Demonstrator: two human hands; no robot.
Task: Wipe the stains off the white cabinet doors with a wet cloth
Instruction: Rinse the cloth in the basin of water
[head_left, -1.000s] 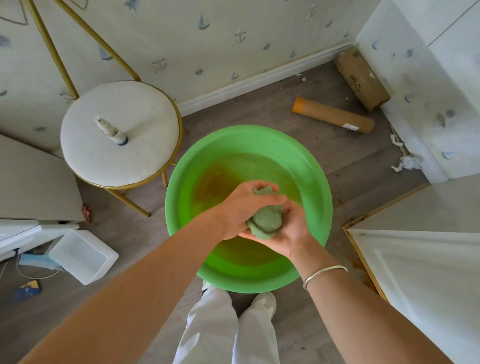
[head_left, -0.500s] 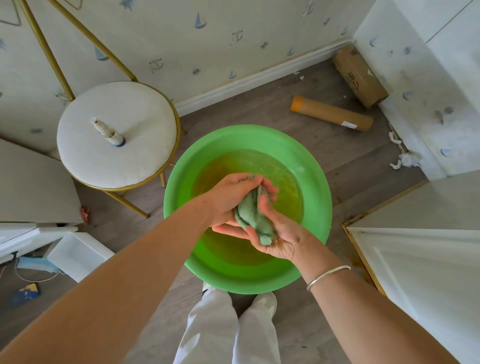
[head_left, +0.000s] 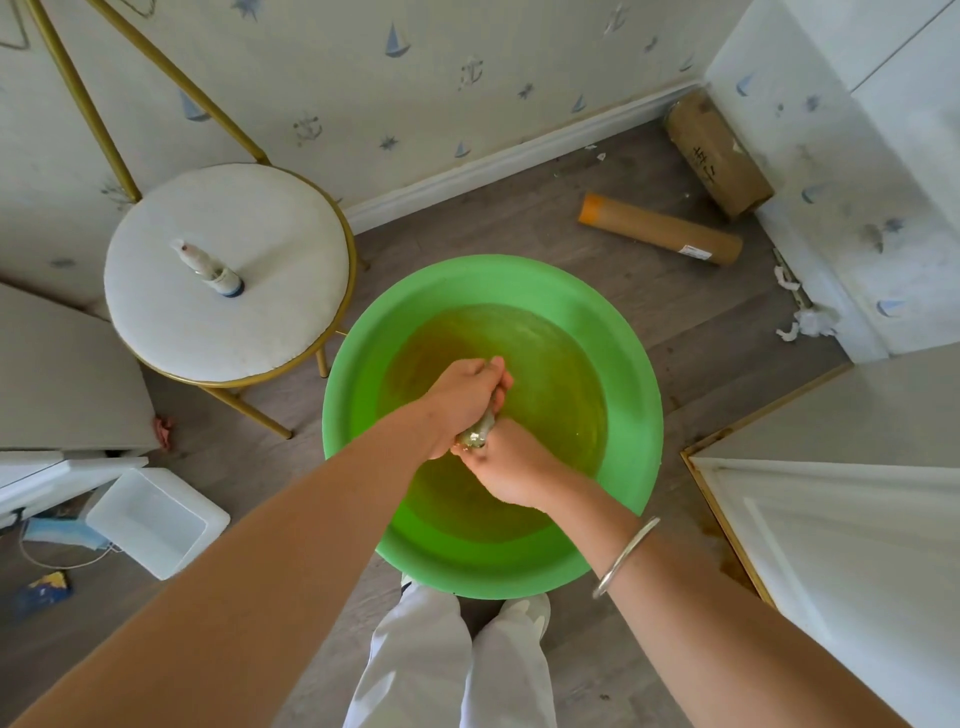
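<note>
The white cabinet door (head_left: 857, 561) is showing at the right, just beside the basin, so the cloth is probably being readied within a short reach of it. Brownish stains are running along its gold-trimmed near edge. The green plastic basin (head_left: 636, 395) is sitting on the floor right in front of the person's feet, holding yellowish water, so whatever is squeezed out is dropping back in. The round white stool (head_left: 270, 322) is standing to the basin's left and serving as a stand for a small spray bottle (head_left: 213, 267). Over the water, the left hand (head_left: 465, 397) and the right hand (head_left: 514, 467) are both clenching round the green cloth (head_left: 477, 435), one fist beyond the other along its twisted length. I judge this to be a wringing grip, leaving the cloth damp rather than dripping.

The fists are covering most of the cloth, and only a short twisted piece is showing between them. The frame is cutting off the door at the right, so its full staining, and whether it is hanging open or lying flat, cannot be told. The bottle's label is too small to read.
</note>
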